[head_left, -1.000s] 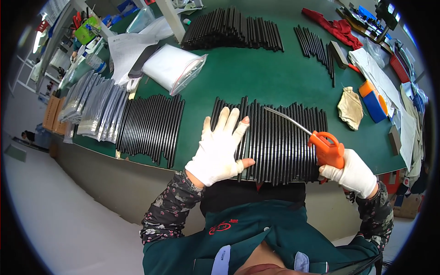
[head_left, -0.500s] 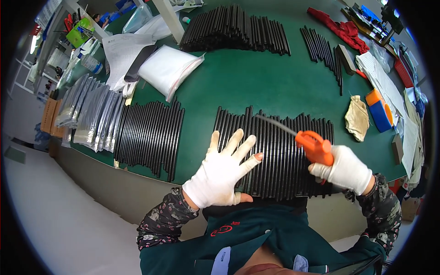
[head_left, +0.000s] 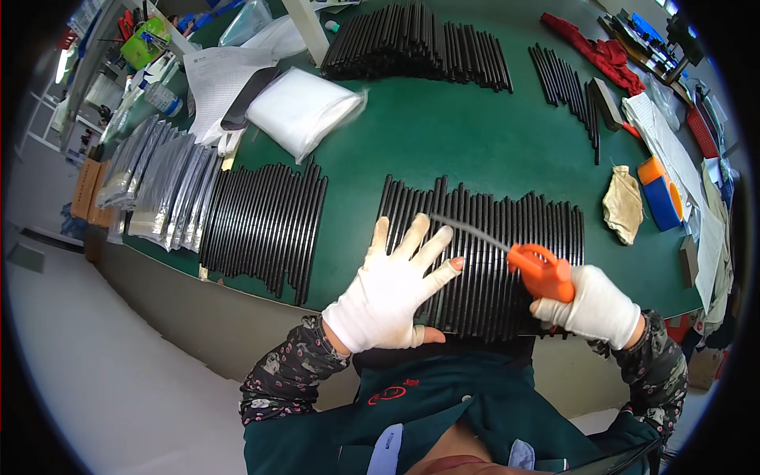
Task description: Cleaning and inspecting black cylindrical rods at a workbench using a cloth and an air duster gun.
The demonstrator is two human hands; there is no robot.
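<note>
Right hand [head_left: 595, 305] clenching around an orange spray tool [head_left: 541, 270] (gloved in white), its thin nozzle tube [head_left: 469, 229] slanting left and away over the near row of black rods [head_left: 507, 245]. Left hand [head_left: 392, 289] lying released, fingers spread, pressing flat on that same row at the near edge of the green table [head_left: 443, 134]. Second row of rods [head_left: 265, 226] lying to the left; silver bags [head_left: 154, 190] beyond. Yellowish cloth [head_left: 623, 203] resting at right.
</note>
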